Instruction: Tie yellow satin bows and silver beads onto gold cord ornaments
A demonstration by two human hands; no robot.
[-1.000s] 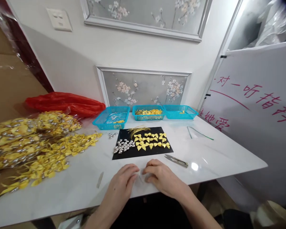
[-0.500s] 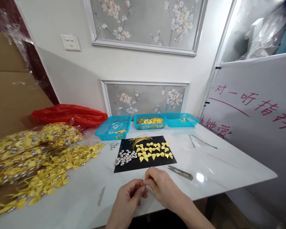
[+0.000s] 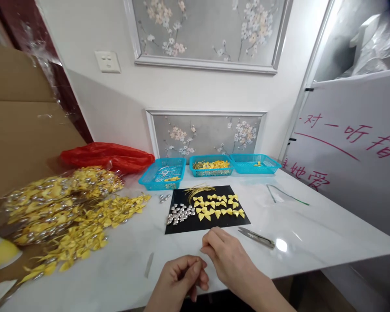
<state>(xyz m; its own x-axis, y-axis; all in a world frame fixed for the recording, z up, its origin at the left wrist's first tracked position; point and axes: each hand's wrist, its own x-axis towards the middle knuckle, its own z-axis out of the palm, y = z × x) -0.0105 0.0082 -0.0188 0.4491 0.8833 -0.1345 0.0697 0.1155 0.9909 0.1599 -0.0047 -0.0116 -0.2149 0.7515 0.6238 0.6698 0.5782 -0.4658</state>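
Note:
Near the table's front edge, my left hand [image 3: 184, 277] is closed, thumb against curled fingers. Just right of it and slightly higher, my right hand [image 3: 225, 255] is closed in a pinch, a small gap between the two. Whatever either holds is too small to make out. Beyond them lies a black mat [image 3: 182, 228] with silver beads [image 3: 180, 214] at its left, yellow bow-shaped pieces [image 3: 227, 211] in rows at its right and thin golden strands [image 3: 199, 189] at its back. Metal snips [image 3: 258, 238] lie right of my right hand.
Blue baskets [image 3: 162, 185] stand along the wall. Yellow flower strands with silver beads [image 3: 94, 225] heap at the left, before a red bag [image 3: 107, 157]. A green strip [image 3: 289, 194] lies at the right, a grey strip [image 3: 148, 265] left of my hands.
My hands have moved slightly apart; their fingertips were together before. The whole view has shifted, so the table's things appear farther right.

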